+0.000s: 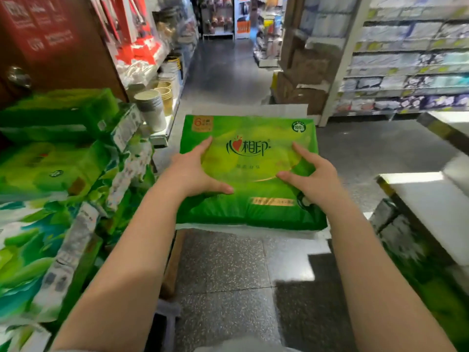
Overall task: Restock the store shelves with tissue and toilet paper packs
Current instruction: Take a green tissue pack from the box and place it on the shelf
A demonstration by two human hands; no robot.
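Both forearms are reaching to twelve o'clock, left hand (195,171) and right hand (312,177) pressing spread fingers onto the pack (250,153); it's probably light, soft, slippery, best gripped along its side edges.

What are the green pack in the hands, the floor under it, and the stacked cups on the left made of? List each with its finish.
Green pack: likely thin glossy plastic film; it shines and wrinkles at the edges. Both the left hand and the right hand press on its top.
Floor: seemingly polished speckled stone or terrazzo; it reflects light.
Stacked cups: probably matte paper, though blur leaves this open.
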